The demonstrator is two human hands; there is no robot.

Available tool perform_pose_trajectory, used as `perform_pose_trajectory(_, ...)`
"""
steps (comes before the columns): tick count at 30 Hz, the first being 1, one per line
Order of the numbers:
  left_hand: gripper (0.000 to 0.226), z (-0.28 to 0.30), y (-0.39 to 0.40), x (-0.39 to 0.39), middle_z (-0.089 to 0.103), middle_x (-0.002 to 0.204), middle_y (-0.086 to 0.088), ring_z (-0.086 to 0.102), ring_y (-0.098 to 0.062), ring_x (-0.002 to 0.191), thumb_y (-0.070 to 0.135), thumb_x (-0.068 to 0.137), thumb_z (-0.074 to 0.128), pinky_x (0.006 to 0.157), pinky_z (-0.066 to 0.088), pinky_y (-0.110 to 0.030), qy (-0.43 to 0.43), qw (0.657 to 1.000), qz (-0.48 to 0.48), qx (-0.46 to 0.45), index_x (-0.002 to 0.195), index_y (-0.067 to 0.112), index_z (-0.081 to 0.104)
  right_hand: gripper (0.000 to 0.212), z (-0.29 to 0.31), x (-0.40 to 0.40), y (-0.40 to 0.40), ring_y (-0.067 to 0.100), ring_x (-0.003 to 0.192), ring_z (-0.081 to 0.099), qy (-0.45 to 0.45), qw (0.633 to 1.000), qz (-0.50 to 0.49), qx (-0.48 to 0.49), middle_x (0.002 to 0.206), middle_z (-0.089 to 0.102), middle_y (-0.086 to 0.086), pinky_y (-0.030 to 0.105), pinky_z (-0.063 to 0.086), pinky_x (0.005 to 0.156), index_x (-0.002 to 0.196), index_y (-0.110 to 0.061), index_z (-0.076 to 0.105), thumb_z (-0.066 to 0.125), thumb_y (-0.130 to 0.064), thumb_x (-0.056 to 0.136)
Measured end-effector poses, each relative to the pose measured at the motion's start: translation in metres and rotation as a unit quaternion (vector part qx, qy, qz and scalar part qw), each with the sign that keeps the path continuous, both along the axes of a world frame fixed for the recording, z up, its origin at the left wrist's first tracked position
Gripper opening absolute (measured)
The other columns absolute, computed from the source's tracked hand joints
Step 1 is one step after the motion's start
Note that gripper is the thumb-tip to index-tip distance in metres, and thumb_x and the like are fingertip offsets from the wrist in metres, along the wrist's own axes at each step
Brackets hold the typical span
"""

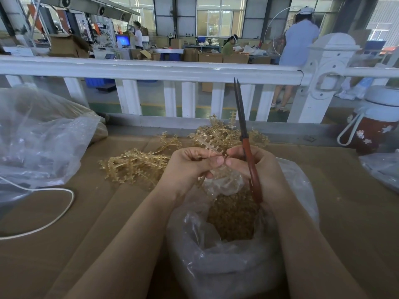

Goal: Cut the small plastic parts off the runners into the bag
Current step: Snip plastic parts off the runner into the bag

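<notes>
Both hands met above the open clear bag [226, 262]. Left hand [190, 164] had its grip curled round a pale runner [208, 146], thumb and fingers pinching it near its end, and the runner slanted up and away to the left. Right hand [257, 167] kept its fingers wrapped round the red handles of the scissors [245, 134], whose 2 dark blades stood nearly together and pointed up toward the white railing [151, 71]; its thumb and forefinger touched the tip of the same runner. Directly under the hands, the bag held a heap of small amber parts [233, 219]. Beyond the hands, piles of amber runners [133, 164] lay on the brown tabletop [86, 223]. Another clear bag [43, 137] sat at the left, a white cord [54, 212] beside it, and a red-and-white bottle [373, 124] stood at the right.
</notes>
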State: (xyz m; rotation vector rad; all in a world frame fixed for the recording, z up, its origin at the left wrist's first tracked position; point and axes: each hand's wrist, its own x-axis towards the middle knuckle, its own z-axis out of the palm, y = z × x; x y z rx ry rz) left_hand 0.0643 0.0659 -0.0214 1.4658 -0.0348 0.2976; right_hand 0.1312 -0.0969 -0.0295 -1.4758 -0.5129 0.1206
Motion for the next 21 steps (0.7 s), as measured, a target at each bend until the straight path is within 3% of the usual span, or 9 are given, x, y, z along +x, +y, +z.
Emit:
perform_pose_trajectory(2, 0.007, 0.0, -0.001, 0.0, 0.074, 0.073, -0.001, 0.064, -0.005, 0.058, 0.017, 0.069, 0.08, 0.053, 0.048, -0.016, 0.002, 1.0, 0.004, 0.001, 0.076, 0.015, 0.079, 0.02, -0.001, 0.0, 0.001, 0.014, 0.079, 0.071, 0.0, 1.0, -0.013, -0.011, 0.081, 0.073, -0.005, 0.036, 0.057, 0.08, 0.078, -0.028, 0.078, 0.085, -0.009, 0.077)
perform_pose_trajectory(5, 0.005, 0.0, -0.003, 0.001, 0.073, 0.068, 0.001, 0.062, -0.003, 0.052, 0.012, 0.071, 0.08, 0.048, 0.046, -0.014, 0.011, 1.0, -0.001, -0.01, 0.073, 0.017, 0.079, 0.017, -0.001, -0.001, 0.002, 0.018, 0.08, 0.069, 0.004, 1.0, -0.013, 0.007, 0.08, 0.072, -0.004, 0.041, 0.058, 0.084, 0.079, -0.027, 0.077, 0.088, -0.023, 0.067)
perform_pose_trajectory(10, 0.01, -0.002, -0.004, 0.002, 0.071, 0.062, 0.001, 0.062, -0.004, 0.05, -0.001, 0.075, 0.078, 0.044, 0.044, -0.013, 0.008, 1.0, 0.003, -0.025, 0.078, 0.009, 0.077, 0.015, -0.004, 0.003, 0.001, 0.009, 0.075, 0.069, -0.019, 0.999, -0.024, -0.018, 0.077, 0.071, -0.008, 0.027, 0.054, 0.074, 0.084, -0.022, 0.074, 0.085, -0.014, 0.078)
perform_pose_trajectory(13, 0.014, -0.003, -0.002, 0.002, 0.072, 0.068, 0.001, 0.06, -0.006, 0.051, 0.005, 0.073, 0.08, 0.047, 0.045, -0.015, 0.005, 0.999, 0.023, -0.037, 0.086, 0.002, 0.075, 0.024, -0.001, -0.001, 0.001, 0.004, 0.069, 0.069, -0.031, 0.999, -0.029, -0.014, 0.075, 0.073, -0.008, 0.02, 0.052, 0.066, 0.086, -0.021, 0.073, 0.083, -0.037, 0.072)
perform_pose_trajectory(15, 0.031, -0.003, 0.0, 0.004, 0.07, 0.065, 0.004, 0.056, -0.006, 0.049, 0.009, 0.073, 0.079, 0.047, 0.045, -0.015, -0.008, 0.998, 0.043, -0.05, 0.097, -0.01, 0.069, 0.037, -0.001, -0.001, 0.0, 0.005, 0.074, 0.071, -0.049, 0.997, -0.054, -0.04, 0.078, 0.074, -0.008, 0.027, 0.054, 0.072, 0.085, -0.023, 0.073, 0.078, -0.053, 0.065)
perform_pose_trajectory(18, 0.035, -0.003, 0.005, 0.006, 0.069, 0.069, -0.001, 0.054, -0.006, 0.048, 0.008, 0.078, 0.078, 0.048, 0.045, -0.016, -0.037, 0.994, 0.081, -0.061, 0.101, -0.015, 0.065, 0.046, -0.006, 0.002, -0.002, 0.008, 0.086, 0.071, -0.092, 0.986, -0.08, -0.117, 0.087, 0.075, -0.012, 0.039, 0.057, 0.082, 0.091, -0.027, 0.072, 0.083, -0.064, 0.066)
perform_pose_trajectory(21, 0.027, -0.002, 0.009, 0.004, 0.069, 0.067, 0.001, 0.053, -0.004, 0.049, 0.003, 0.082, 0.075, 0.049, 0.043, -0.015, -0.051, 0.991, 0.102, -0.071, 0.1, -0.015, 0.064, 0.052, -0.011, 0.003, -0.001, -0.006, 0.085, 0.065, -0.127, 0.971, -0.085, -0.182, 0.09, 0.07, -0.029, 0.028, 0.05, 0.074, 0.093, -0.039, 0.067, 0.069, -0.078, 0.059)
